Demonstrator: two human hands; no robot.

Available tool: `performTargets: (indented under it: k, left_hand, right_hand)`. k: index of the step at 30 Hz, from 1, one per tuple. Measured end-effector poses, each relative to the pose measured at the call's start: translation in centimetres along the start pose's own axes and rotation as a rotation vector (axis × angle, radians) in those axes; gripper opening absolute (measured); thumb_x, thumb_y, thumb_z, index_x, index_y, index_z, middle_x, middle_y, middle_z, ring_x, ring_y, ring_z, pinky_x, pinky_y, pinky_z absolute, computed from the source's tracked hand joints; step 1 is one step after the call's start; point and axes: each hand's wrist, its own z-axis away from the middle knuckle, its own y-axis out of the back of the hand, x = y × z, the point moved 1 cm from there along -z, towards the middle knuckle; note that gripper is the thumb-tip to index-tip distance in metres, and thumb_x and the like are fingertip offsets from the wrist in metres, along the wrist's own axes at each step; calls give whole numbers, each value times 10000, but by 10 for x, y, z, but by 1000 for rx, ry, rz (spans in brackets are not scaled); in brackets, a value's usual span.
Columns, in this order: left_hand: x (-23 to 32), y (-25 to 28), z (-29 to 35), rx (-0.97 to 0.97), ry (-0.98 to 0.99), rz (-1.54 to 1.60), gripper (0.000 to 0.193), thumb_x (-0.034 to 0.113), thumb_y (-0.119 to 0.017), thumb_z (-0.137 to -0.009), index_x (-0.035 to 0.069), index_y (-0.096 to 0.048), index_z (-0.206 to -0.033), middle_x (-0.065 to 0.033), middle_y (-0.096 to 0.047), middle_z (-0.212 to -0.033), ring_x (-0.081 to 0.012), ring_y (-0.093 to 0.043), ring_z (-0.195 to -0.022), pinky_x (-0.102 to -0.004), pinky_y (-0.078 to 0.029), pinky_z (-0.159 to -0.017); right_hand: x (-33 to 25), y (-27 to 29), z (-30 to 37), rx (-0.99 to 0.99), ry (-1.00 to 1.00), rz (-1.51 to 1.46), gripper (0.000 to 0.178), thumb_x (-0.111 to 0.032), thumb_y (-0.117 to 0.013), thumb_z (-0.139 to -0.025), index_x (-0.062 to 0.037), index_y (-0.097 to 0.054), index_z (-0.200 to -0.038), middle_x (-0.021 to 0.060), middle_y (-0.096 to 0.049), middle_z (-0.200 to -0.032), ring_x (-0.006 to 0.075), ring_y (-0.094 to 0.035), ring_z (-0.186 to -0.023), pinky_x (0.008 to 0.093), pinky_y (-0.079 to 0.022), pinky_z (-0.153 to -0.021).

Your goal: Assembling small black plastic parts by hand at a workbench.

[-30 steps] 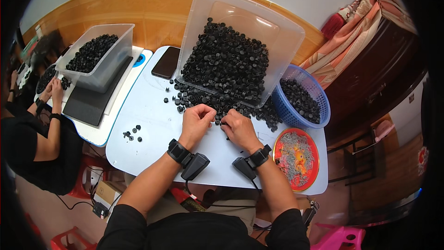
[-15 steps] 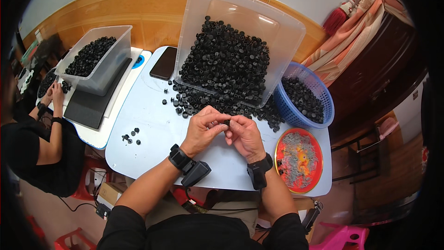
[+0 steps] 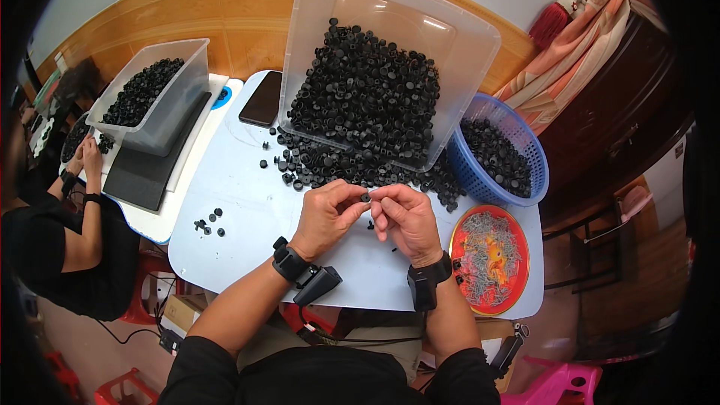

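Note:
Over the front of the pale table, my left hand (image 3: 322, 219) pinches a small round black plastic cap (image 3: 365, 197) between thumb and forefinger. My right hand (image 3: 409, 223) is beside it, fingers curled and thumb against the forefinger, its fingertips close to the cap; whatever they hold is too small to make out. Below the fingertips a small black piece (image 3: 370, 225) shows against the table, with a tiny dark bit (image 3: 394, 250) nearer the edge. Beyond my hands, loose black caps (image 3: 322, 165) spill from a tilted clear plastic bin (image 3: 469, 60) full of them.
A blue basket (image 3: 541, 169) of black parts stands right, behind a red plate (image 3: 517, 285) of thin grey metal pins. A phone (image 3: 261, 99) lies back left; several caps (image 3: 210, 223) lie nearer. At the left table, another person's hands (image 3: 88, 156) work beside a clear bin (image 3: 191, 75).
My hands have drawn slightly apart, and the cap now shows at my left fingertips. A small black piece and a tiny bit have appeared below my hands. The view has shifted a little.

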Motion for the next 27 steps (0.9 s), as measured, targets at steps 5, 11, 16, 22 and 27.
performTargets:
  k: [5,11,16,22,27]
  left_hand:
    - [2,-1,1,0,7,-11,165,28,-665,-723,8,-629,-883,-64,-577,-708,-137,-573,-579,-237,-451,-521]
    - [1,0,2,19,-40,-76,167,28,-663,-710,8,-627,-871,-74,-562,-694,-158,-559,-561,-251,-438,-499]
    - [0,0,1,12,-87,-144,166,19,-659,-690,14,-627,-853,-80,-552,-682,-185,-553,-559,-270,-438,-491]
    - [0,-1,1,0,-123,-160,174,8,-650,-675,25,-630,-847,-79,-544,-671,-203,-555,-576,-284,-444,-498]
    - [1,0,1,-5,-108,-156,168,13,-648,-679,27,-631,-846,-80,-549,-671,-202,-560,-580,-283,-447,-502]
  right_hand:
    - [-2,-1,0,68,-38,102,150,-44,-508,-870,33,-531,-997,81,-577,-723,99,-538,-535,207,-453,-422]
    - [0,-6,1,134,-3,249,147,-14,-529,-848,27,-514,-988,93,-586,-713,87,-538,-522,199,-440,-400]
    - [2,-8,1,178,29,311,110,-9,-535,-841,16,-517,-947,103,-585,-685,96,-533,-492,200,-437,-387]
    - [2,-7,1,200,61,318,89,2,-537,-837,13,-516,-923,102,-586,-685,97,-533,-492,204,-436,-383]
    - [2,-6,1,210,72,344,78,4,-537,-836,9,-517,-912,100,-585,-678,96,-529,-486,202,-432,-381]
